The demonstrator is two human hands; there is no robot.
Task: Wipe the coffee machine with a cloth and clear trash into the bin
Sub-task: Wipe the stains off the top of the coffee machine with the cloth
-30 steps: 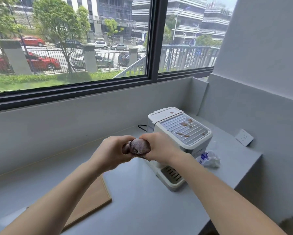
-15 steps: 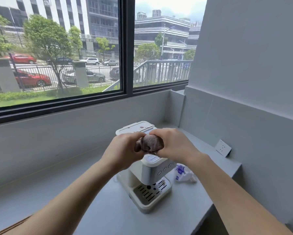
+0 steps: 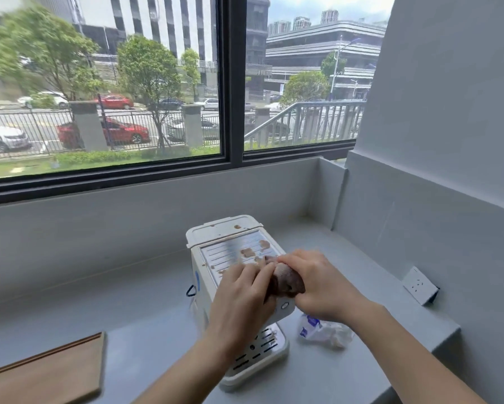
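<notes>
Head view is showing a grey counter (image 3: pixel 70 310) filling the lower frame, a white coffee machine (image 3: pixel 233 290) sitting at center with brown stains on top. Both hands are meeting over its front edge: left hand (image 3: pixel 242 298) with fingers together pressing a brownish cloth (image 3: pixel 287 282), right hand (image 3: pixel 322 282) clamping it. Crumpled trash (image 3: pixel 323 333) is lying just right of the machine.

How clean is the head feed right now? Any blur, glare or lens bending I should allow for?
Head view: daylight from the window is even, with soft shadows; motion blur smears the trees at far left and slightly the left hand; the coffee machine top shows a pale sheen over its brown stains; wide-angle bending curves the window frame; the cloth reads clearly.
</notes>
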